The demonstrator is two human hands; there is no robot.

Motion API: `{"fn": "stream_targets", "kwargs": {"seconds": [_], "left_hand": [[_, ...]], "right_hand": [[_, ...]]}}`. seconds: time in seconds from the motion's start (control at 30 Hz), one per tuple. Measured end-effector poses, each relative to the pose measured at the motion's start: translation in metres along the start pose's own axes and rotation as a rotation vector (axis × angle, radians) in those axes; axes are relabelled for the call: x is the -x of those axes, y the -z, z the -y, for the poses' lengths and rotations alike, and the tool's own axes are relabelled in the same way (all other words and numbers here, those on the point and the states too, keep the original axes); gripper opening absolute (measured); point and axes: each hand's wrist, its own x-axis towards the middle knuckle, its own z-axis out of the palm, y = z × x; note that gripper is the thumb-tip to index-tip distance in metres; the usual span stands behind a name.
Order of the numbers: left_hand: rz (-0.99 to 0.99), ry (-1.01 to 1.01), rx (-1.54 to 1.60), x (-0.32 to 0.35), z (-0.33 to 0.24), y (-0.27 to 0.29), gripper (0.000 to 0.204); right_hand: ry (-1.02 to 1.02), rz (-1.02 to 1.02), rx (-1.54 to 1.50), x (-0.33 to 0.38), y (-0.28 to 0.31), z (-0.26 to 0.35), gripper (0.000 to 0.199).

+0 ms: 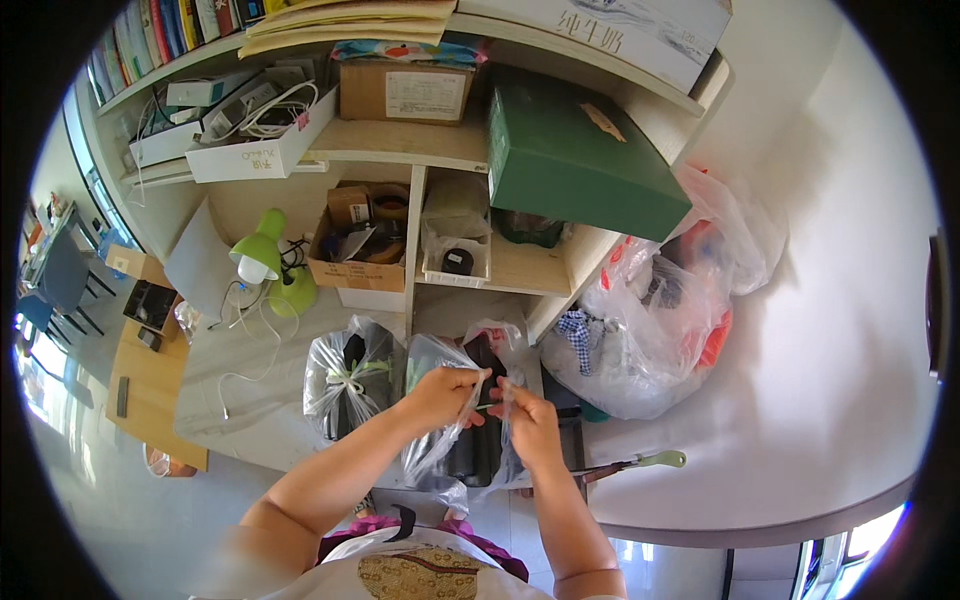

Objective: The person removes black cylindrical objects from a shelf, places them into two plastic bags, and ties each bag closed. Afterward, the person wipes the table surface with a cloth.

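A transparent plastic bag [428,452] with dark, black-looking contents stands on the desk in front of me. My left hand [443,398] is closed, pinching the bag's upper edge on its left side. Close beside it, my right hand [530,425] grips the plastic on the right side, fingers bent. A thin green strand shows between the two hands, partly hidden by fingers. Left of them sits a second transparent bag [325,372], its neck gathered and knotted, with black things inside.
A green lamp [262,245] and white cable [262,368] are on the desk at left. Shelves ahead hold a green box [580,150], a cardboard box [362,272] and a white tray [265,145]. A large stuffed plastic bag [640,370] and a green-handled tool [660,459] lie right.
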Motion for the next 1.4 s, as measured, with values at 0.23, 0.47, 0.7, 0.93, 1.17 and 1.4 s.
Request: {"fn": "stream_targets", "kwargs": {"seconds": [0.23, 0.47, 0.7, 0.93, 1.17, 1.4], "left_hand": [[-0.179, -0.007, 0.129, -0.002, -0.003, 0.004, 0.027], [-0.409, -0.610, -0.806, -0.019, 0.032, 0.004, 0.018], [-0.230, -0.466, -1.016, -0.041, 0.006, -0.006, 0.019], [-0.319, -0.647, -0.812, -0.041, 0.044, 0.034, 0.010], [-0.618, -0.593, -0.694, -0.049, 0.106, 0.039, 0.009], [-0.552, -1.116, -1.124, -0.064, 0.041, 0.025, 0.017]], "right_hand": [[0.141, 0.055, 0.066, -0.005, -0.003, -0.014, 0.039], [0.302, -0.103, 0.226, -0.011, -0.021, -0.020, 0.037], [0.134, 0.063, -0.414, -0.037, -0.046, -0.053, 0.067], [-0.011, 0.243, 0.283, -0.032, -0.012, -0.054, 0.029], [-0.814, -0.035, -0.656, -0.022, 0.003, -0.077, 0.024], [-0.894, 0.180, -0.986, -0.025, -0.035, -0.037, 0.027]]}}
